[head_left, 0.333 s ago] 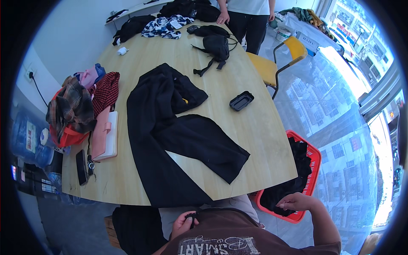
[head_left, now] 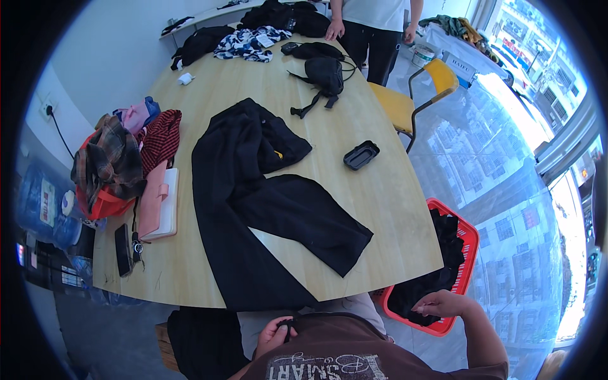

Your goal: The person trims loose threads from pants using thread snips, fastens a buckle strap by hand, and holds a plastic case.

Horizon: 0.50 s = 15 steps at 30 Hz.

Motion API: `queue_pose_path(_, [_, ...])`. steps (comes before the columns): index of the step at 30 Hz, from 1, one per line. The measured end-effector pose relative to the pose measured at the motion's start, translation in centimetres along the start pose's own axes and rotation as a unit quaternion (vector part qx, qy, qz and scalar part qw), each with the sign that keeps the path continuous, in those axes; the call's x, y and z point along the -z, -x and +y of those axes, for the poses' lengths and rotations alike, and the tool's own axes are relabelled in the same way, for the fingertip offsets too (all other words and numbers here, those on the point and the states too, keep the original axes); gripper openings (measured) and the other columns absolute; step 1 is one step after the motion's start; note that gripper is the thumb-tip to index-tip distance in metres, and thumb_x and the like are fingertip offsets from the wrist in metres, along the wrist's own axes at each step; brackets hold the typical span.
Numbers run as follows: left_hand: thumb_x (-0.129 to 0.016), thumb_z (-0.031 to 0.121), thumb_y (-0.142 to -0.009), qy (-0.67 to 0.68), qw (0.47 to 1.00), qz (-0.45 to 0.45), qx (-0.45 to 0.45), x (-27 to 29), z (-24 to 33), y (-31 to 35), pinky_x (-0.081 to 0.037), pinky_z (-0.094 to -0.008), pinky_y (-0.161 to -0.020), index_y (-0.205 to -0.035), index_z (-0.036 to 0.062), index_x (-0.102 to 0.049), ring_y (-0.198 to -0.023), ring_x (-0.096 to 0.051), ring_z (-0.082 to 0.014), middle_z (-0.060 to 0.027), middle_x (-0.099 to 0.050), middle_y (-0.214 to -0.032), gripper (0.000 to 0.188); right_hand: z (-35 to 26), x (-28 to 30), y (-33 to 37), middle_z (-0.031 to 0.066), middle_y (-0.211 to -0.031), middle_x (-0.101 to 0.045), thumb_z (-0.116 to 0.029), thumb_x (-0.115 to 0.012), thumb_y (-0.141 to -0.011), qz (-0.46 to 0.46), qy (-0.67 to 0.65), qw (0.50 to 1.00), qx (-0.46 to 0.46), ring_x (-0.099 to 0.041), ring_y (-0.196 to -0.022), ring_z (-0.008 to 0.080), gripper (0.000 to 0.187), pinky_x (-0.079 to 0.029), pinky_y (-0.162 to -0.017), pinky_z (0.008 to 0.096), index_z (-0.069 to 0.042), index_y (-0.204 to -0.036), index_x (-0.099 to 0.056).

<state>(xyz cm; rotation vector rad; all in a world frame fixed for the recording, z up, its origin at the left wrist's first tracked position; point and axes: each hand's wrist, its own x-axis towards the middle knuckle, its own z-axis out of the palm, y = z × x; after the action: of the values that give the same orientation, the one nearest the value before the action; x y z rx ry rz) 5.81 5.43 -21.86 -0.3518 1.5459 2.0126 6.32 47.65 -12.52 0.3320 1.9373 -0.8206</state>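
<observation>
My left hand [head_left: 272,335] is in my lap, its fingers closed around a small black object [head_left: 287,329] whose kind I cannot make out. My right hand [head_left: 440,304] hangs over the near end of the red basket [head_left: 470,253], thumb and fingers drawn together; anything between them is too small to see. Dark cloth [head_left: 411,294] fills the basket beneath it. On the table in front of me lie black trousers [head_left: 221,190], legs spread toward me and a bit of yellow near the waist. Neither hand touches them.
A small black tray [head_left: 361,155] and a black bag [head_left: 324,75] rest on the wooden table [head_left: 380,209]. Clothes [head_left: 107,158], a pink notebook [head_left: 155,202] and a phone [head_left: 123,249] lie at left. A person [head_left: 373,38] stands at the far end, near a yellow chair [head_left: 396,104].
The view has shifted slightly, so the table appears a little lower. The far person's hand by the chair has risen a little. My hands stay in place.
</observation>
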Motion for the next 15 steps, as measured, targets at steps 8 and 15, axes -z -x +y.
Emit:
queue_pose_path(8, [-0.041, 0.007, -0.095, -0.001, 1.0, 0.0, 0.001, 0.0, 0.1, 0.0, -0.04, -0.0183, -0.069, -0.124, 0.0003, -0.051, -0.073, -0.051, -0.0088, -0.0082, -0.063, -0.086, 0.031, -0.5, 0.0, 0.1, 0.0022, -0.101, -0.067, -0.024, -0.05, -0.096, -0.004, 0.007, 1.0, -0.006, -0.06, -0.088, 0.0154, 0.027, -0.048, -0.083, 0.0277, -0.009, -0.114, -0.064])
queue_pose_path(15, [-0.042, 0.007, -0.095, -0.003, 1.0, 0.0, 0.006, -0.2, 0.2, -0.1, -0.041, -0.019, -0.075, -0.123, 0.0005, -0.053, -0.078, -0.053, -0.0105, -0.0087, -0.062, -0.087, 0.03, -3.7, 0.4, 1.9, 0.0067, -0.102, -0.066, -0.019, -0.054, -0.094, 0.026, 0.057, 0.996, 0.056, -0.06, -0.083, 0.0189, 0.024, -0.049, -0.079, 0.0274, -0.007, -0.113, -0.064])
